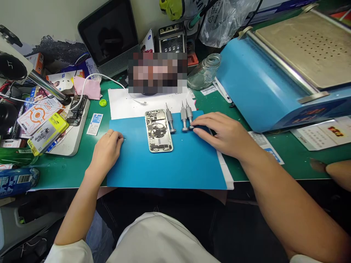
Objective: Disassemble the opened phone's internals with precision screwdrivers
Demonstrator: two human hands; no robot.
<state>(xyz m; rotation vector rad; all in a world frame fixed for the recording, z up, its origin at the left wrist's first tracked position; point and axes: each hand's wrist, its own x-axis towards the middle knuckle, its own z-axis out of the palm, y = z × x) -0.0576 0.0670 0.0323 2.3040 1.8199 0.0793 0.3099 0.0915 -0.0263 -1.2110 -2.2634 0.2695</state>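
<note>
At the left of centre in the frame, the left hand (pixel 106 148) rested at the edge of the blue mat (pixel 164 170), its fingers curled; whether that grip closed on anything, I couldn't tell. Steadying the mat there seemed useful, provided the wrist kept off the parts. The opened phone (pixel 159 133) lay face down at the centre of the frame, flat on the mat, its inner boards bare, so I judged that nothing should drag or drop across it. Right of centre, the right hand (pixel 219 131) had its grip narrow, thumb and fingertips at the cap of the rightmost screwdriver (pixel 189 113); whether they'd closed on it, I couldn't tell. A light pinch on the barrel, with the tip pointed away from the neighbouring driver, looked the safest way to handle it.

Counted across the green table (pixel 74 171): one yellow battery box (pixel 48 134) at the left, one small green cap (pixel 102 103) at upper left, one opened phone, three screwdrivers, tips toward the top of the frame, and one glass jar (pixel 204 73) at upper centre-right.
</note>
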